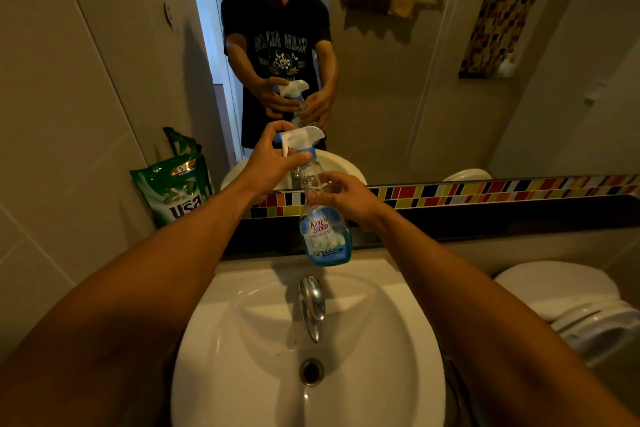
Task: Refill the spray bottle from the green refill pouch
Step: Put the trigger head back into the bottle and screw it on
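Observation:
A clear spray bottle (323, 232) with a blue label and a little blue liquid at its bottom hangs in the air above the back of the sink. My left hand (273, 163) wraps around its white and blue trigger head (301, 139). My right hand (343, 196) grips the bottle's clear neck just below. The green refill pouch (175, 184) stands upright on the ledge at the left, leaning against the wall tiles, apart from both hands.
Below the bottle are a white sink (311, 357) and a chrome tap (311, 305). A mirror (398, 80) fills the wall ahead above a multicoloured tile strip (485, 189). A white toilet (571, 302) stands at the right.

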The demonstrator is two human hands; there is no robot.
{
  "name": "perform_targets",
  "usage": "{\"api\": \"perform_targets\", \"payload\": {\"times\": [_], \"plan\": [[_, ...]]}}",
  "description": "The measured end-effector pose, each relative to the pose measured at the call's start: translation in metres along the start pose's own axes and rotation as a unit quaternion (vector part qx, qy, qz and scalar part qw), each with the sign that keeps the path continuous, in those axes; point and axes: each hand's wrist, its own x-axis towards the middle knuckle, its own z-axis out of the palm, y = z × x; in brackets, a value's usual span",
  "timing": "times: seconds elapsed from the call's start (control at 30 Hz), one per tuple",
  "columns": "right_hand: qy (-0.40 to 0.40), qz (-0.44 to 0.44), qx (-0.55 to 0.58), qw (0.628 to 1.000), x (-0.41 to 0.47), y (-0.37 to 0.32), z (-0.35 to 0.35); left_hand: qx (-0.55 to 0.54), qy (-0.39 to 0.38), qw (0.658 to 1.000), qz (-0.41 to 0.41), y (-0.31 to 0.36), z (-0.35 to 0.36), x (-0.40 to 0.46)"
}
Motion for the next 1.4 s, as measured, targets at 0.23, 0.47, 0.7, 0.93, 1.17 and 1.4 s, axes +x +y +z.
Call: {"api": "perform_targets", "payload": {"times": [0.23,0.47,0.7,0.93,1.17,1.4], "plan": [[0.003,0.005,-0.018,1.000,0.000,-0.006,0.004,-0.017,0.017,1.000,-0.004,-0.004,-0.001,-0.001],[0.013,0.009,-0.019,1.000,0.002,-0.010,0.006,-0.031,0.026,0.999,0.008,-0.008,-0.001,0.004],[0.016,0.020,-0.028,0.999,0.001,-0.012,0.004,-0.040,0.011,0.999,-0.012,-0.010,-0.001,0.008],[0.018,0.016,-0.038,0.999,0.000,-0.015,0.002,-0.034,0.016,0.999,0.009,-0.014,0.000,0.011],[0.016,0.013,-0.031,0.999,-0.001,-0.016,-0.001,-0.069,0.000,0.997,-0.022,-0.011,0.004,0.013],[0.020,0.010,-0.029,0.999,0.001,-0.016,-0.002,-0.049,0.002,0.999,-0.002,-0.015,0.001,0.017]]}}
